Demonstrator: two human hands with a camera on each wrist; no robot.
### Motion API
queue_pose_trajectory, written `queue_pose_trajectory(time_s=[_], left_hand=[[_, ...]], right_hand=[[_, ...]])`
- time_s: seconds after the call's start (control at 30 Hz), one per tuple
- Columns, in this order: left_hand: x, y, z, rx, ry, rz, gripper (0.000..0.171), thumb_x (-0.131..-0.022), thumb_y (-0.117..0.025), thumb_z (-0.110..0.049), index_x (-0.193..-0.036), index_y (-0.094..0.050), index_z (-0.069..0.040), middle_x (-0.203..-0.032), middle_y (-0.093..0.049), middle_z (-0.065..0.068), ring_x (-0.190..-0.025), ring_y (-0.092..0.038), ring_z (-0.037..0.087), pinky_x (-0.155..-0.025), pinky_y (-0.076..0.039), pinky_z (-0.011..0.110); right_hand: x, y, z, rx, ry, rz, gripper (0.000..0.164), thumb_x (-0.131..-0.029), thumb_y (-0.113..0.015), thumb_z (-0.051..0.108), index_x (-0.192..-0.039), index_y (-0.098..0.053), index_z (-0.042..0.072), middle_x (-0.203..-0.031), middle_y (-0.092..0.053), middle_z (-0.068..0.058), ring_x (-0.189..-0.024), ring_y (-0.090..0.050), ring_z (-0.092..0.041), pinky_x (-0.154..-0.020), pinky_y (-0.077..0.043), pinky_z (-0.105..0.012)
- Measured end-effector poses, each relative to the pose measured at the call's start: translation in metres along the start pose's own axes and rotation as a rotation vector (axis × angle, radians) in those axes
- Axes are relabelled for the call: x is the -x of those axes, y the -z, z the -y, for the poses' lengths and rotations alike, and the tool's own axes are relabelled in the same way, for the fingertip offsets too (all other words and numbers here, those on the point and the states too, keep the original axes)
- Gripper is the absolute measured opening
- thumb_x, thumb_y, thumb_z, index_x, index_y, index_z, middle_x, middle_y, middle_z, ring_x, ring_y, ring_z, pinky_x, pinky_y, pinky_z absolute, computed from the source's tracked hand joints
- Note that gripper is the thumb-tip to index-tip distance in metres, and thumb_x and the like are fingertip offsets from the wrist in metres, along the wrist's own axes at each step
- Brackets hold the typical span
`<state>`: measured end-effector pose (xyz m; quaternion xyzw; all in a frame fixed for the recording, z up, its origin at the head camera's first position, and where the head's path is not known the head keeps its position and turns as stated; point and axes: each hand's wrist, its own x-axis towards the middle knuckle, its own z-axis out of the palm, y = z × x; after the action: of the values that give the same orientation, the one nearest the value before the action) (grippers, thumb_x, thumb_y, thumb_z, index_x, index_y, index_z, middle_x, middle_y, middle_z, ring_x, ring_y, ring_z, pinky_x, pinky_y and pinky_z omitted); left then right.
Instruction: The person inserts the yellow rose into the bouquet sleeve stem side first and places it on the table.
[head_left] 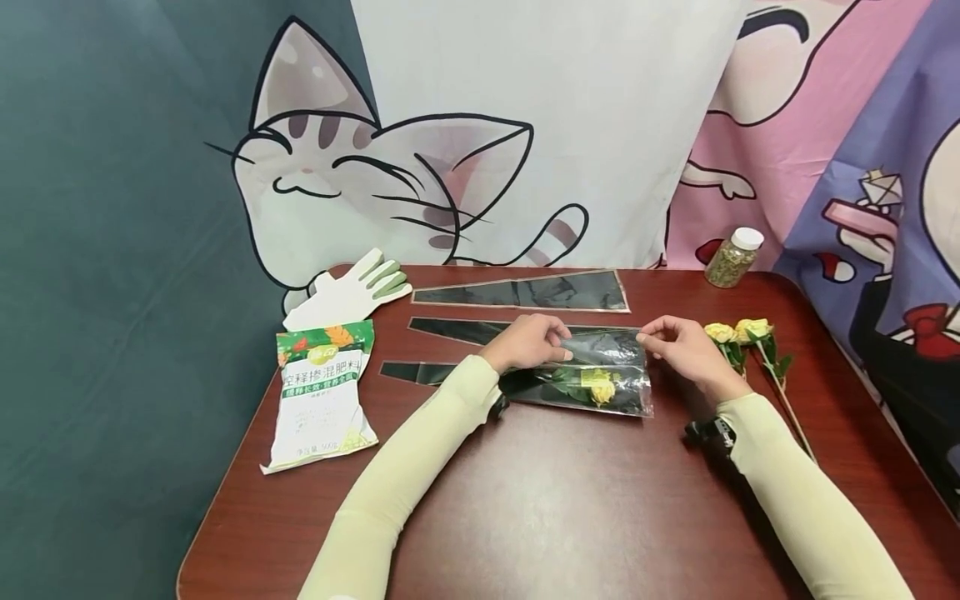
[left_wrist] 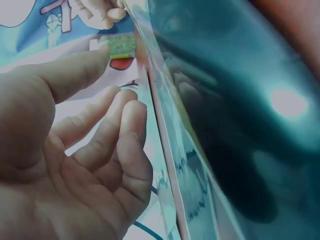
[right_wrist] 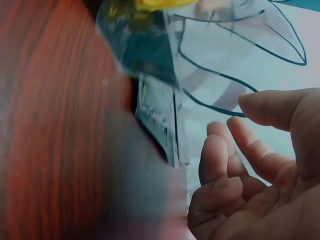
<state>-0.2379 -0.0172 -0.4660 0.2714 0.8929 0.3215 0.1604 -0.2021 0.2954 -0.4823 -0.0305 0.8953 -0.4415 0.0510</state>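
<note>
Three tapered flower sleeves, dark with clear film, lie in rows on the table. In the near sleeve (head_left: 626, 402) lies a yellow rose (head_left: 602, 390) with green leaves. My left hand (head_left: 528, 343) is over the middle sleeve (head_left: 603, 343), its fingers loosely bent. My right hand (head_left: 690, 354) is at that sleeve's wide right end, fingertips close to its corner. The left wrist view shows a gap between thumb and fingers of the left hand (left_wrist: 95, 150). Thumb and index of the right hand (right_wrist: 255, 175) also stand apart, with nothing visible between them.
The far sleeve (head_left: 525, 293) lies near the back edge. Two yellow roses (head_left: 752, 332) lie to the right, below a lidded jar (head_left: 733, 260). At left are a printed fertilizer bag (head_left: 318, 408) and white-and-green gloves (head_left: 345, 296). A printed curtain (head_left: 600, 100) hangs behind the table.
</note>
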Motion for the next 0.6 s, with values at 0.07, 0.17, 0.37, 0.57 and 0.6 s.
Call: queue_pose_trajectory(time_s=[0.07,0.17,0.37,0.57,0.6], left_hand=[[-0.009,0.0,-0.002,-0.005,-0.004,0.004,0.038,-0.099,-0.078,-0.032,-0.132,-0.072,-0.012,-0.108,-0.074,-0.002,-0.099,-0.068,0.012,-0.092,-0.059,0.03],[-0.019,-0.002,-0.004,-0.021,0.011,0.007,0.039,-0.099,-0.078,-0.031,-0.132,-0.072,-0.012,-0.109,-0.073,-0.002,-0.1,-0.067,0.012,-0.094,-0.058,0.031],[-0.038,-0.005,-0.007,-0.035,0.023,0.035,0.041,-0.097,-0.08,-0.027,-0.134,-0.071,-0.013,-0.111,-0.072,0.0,-0.105,-0.067,0.016,-0.098,-0.058,0.034],[-0.047,-0.014,-0.002,-0.083,0.069,0.099,0.038,-0.094,-0.083,-0.025,-0.131,-0.075,-0.021,-0.101,-0.072,-0.002,-0.077,-0.056,0.009,-0.085,-0.055,0.027],[-0.047,-0.015,-0.001,-0.082,0.081,0.1,0.037,-0.094,-0.084,-0.025,-0.13,-0.076,-0.022,-0.106,-0.074,-0.001,-0.07,-0.051,0.008,-0.082,-0.053,0.025]], right_hand=[[-0.005,0.0,0.0,0.051,0.011,0.001,0.029,-0.103,-0.072,0.031,-0.116,-0.072,0.005,-0.094,-0.071,-0.013,-0.08,-0.064,-0.021,-0.07,-0.054,-0.03],[-0.012,-0.001,0.001,0.135,0.031,0.006,0.029,-0.102,-0.073,0.032,-0.119,-0.073,0.008,-0.102,-0.075,-0.013,-0.088,-0.066,-0.022,-0.079,-0.051,-0.031],[-0.025,0.0,-0.001,0.236,0.086,0.025,0.034,-0.098,-0.077,0.026,-0.125,-0.073,0.006,-0.114,-0.077,-0.017,-0.094,-0.069,-0.024,-0.082,-0.051,-0.035],[-0.031,0.004,-0.011,0.277,0.1,0.074,0.043,-0.096,-0.08,0.027,-0.131,-0.072,0.003,-0.122,-0.074,-0.02,-0.094,-0.07,-0.025,-0.084,-0.053,-0.036],[-0.031,0.004,-0.012,0.287,0.104,0.08,0.044,-0.096,-0.08,0.028,-0.132,-0.071,0.003,-0.124,-0.074,-0.021,-0.097,-0.07,-0.027,-0.086,-0.053,-0.038]])
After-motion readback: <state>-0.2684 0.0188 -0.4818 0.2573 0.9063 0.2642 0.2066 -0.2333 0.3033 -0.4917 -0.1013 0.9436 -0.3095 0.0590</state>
